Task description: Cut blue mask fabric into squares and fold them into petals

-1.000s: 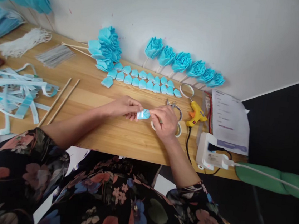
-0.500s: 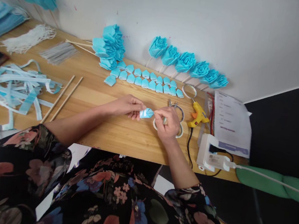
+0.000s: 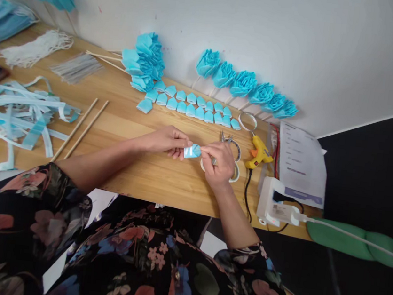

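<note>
Between my hands is a small folded blue fabric petal (image 3: 192, 151) with white strips on its face. My left hand (image 3: 170, 141) pinches its left end between thumb and fingers. At the pointed right end, the fingertips of my right hand (image 3: 219, 163) are closed on the petal. Scissors (image 3: 222, 136) and rolls of tape (image 3: 235, 173) lie partly hidden beneath and behind my right hand. Just beyond my hands, two rows of similar folded petals (image 3: 190, 110) lie on the wooden table (image 3: 137, 169).
Blue fabric roses (image 3: 242, 83) on sticks lean at the wall, with more roses (image 3: 145, 63) bunched left. A yellow glue gun (image 3: 260, 152), a white power strip (image 3: 269, 201) and printed papers (image 3: 301, 164) are right. Wooden sticks (image 3: 85, 130), cut strips (image 3: 26, 114) and wires (image 3: 75, 67) lie left.
My right fingertips have shifted slightly at the petal's pointed end. The petal stays in both hands, and the whole view has moved a little.
</note>
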`<state>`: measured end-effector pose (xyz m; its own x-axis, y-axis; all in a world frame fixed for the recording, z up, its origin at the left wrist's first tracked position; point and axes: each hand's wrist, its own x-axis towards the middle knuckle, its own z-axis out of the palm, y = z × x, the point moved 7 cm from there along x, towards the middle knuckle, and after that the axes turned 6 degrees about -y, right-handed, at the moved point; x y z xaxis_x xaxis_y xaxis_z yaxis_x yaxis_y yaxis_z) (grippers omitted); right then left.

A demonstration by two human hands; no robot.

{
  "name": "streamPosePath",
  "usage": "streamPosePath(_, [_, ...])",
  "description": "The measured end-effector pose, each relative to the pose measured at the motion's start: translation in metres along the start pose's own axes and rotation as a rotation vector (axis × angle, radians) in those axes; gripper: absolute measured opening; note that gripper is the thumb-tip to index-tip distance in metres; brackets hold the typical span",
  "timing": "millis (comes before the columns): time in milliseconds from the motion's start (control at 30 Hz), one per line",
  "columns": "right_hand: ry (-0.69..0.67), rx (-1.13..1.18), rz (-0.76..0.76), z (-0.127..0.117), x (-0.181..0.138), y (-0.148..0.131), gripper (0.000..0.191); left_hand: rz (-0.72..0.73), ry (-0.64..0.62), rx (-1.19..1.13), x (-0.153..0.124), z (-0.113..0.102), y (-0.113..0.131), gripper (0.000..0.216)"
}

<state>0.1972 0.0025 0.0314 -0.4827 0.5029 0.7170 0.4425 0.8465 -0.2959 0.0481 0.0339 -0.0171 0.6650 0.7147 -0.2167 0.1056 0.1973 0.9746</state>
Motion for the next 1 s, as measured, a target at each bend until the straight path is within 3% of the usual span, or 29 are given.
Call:
streamPosePath(367, [-0.031,-0.004,-0.029,0.0008,0.0013,-0.002,0.021,0.004,-0.046,0.011,0.0005,0.0019,-0.0029,0.028])
streamPosePath(1000, [-0.031,0.007,-0.008,0.0006,0.0018,0.0012,0.022,0.006,0.002,-0.07,-0.0011,0.0006,0.0006,0.023])
